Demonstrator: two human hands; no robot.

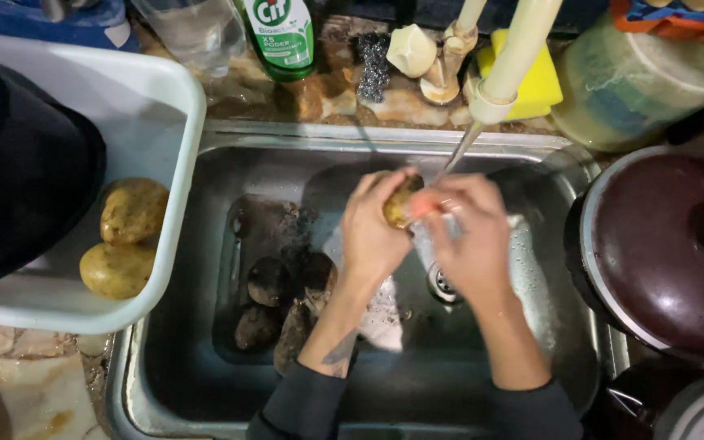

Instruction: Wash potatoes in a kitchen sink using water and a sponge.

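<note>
From the head camera, the work in hand is rinsing: both hands meet under the thin stream from the cream tap (505,69), over the steel sink (531,155). The left hand (372,232) has its grip wrapped around a yellowish potato (398,204), and the right hand (470,236) closes on the same potato from the other side, fingers rubbing its skin. By my judgement the washing is partway through, and the next move calls for turning the potato in the grip so that the unwashed side meets the water.

Below and to the left of the grip, several dark, muddy potatoes (275,301) lie in the sink basin. Further left, a pale plastic tub (177,195) overhangs the sink edge and holds two clean potatoes (128,236). Right of the grip stands a brown-lidded pot (670,244) on the worktop; its contents are hidden.
</note>
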